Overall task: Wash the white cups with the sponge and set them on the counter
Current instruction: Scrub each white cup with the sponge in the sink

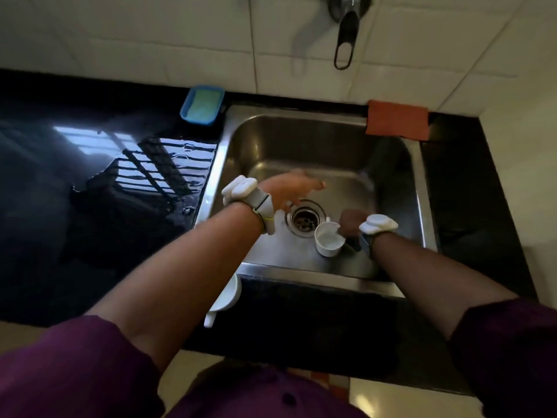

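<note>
My right hand (351, 223) holds a white cup (329, 239) low inside the steel sink (271, 137), just right of the drain (305, 218). The cup's mouth faces up toward me. My left hand (294, 188) reaches over the sink above the drain, fingers spread and blurred, holding nothing. A second white cup (227, 297) stands on the black counter at the sink's front-left corner, partly hidden by my left forearm. A green sponge (203, 105) lies in a blue tray at the sink's back-left corner.
A wet black counter (90, 206) stretches to the left of the sink. An orange cloth (398, 120) hangs over the sink's back-right rim. The tap (346, 34) sticks out of the white tiled wall above the sink.
</note>
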### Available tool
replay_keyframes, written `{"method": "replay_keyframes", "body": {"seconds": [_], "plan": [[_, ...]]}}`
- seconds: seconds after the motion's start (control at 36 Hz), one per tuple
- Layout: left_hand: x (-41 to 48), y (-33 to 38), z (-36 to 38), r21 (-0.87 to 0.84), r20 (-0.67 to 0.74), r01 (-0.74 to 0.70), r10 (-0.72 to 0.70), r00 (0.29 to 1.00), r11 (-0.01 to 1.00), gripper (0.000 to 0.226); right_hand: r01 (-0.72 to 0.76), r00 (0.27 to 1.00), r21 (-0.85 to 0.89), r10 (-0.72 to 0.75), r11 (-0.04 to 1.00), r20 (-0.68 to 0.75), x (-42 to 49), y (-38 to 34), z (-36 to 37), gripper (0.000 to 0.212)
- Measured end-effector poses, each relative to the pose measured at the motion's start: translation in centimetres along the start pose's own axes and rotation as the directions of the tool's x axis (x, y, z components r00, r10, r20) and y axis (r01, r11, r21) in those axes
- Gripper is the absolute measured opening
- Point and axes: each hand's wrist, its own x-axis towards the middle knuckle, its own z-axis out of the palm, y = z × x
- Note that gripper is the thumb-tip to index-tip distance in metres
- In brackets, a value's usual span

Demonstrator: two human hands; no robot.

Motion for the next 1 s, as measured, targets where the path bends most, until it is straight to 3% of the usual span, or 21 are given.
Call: {"method": "replay_keyframes", "body": {"seconds": [0.28, 0.36, 0.5, 0.69, 0.78, 0.92, 1.0], "plan": [[-0.6, 0.3, -0.1, 0.038, -0.03, 0.031, -0.03, 0.999, 0.999, 0.046, -0.063, 0.997, 0.025, 0.062, 0.998, 0.039, -0.3, 0.4, 0.2, 0.038], [-1.1, 0.4, -0.4, 0.048, -0.041, 0.03, -0.028, 0.999, 0.998, 0.048, -0.037, 0.999, 0.004, 0.037, 0.999, -0.011, -0.4, 0.3, -0.4, 0.037], [-2.8, 0.3, -1.0, 0.073, -0.074, 0.012, -0.006, 0.997, 0.997, 0.045, 0.007, 0.98, 0.007, -0.005, 1.0, -0.198, -1.8, -0.7, -2.8, 0.011], [-5.6, -0.6, -2.4, 0.062, -0.139, 0.037, -0.029, 0.99, 0.997, 0.025, 0.161, 0.97, 0.067, -0.146, 0.985, -0.195, -4.8, -7.1, -6.7, 0.014], [-7.0, -1.3, -3.0, 0.038, -0.174, 0.034, -0.027, 0.984, 0.999, 0.021, 0.252, 0.961, 0.191, -0.223, 0.949, -0.161, -6.4, -10.3, -7.1, 0.022], [-10.1, -3.0, -2.8, 0.001, -0.348, 0.06, -0.056, 0.936, 0.998, 0.021, 0.42, 0.907, 0.226, -0.414, 0.879, -0.078, -9.9, -14.7, -6.8, 0.011], [-11.2, -3.6, -2.9, 0.003, -0.405, 0.059, -0.053, 0.913, 0.998, 0.022, 0.431, 0.901, 0.207, -0.432, 0.878, -0.042, -11.1, -16.3, -6.5, 0.011]]}}
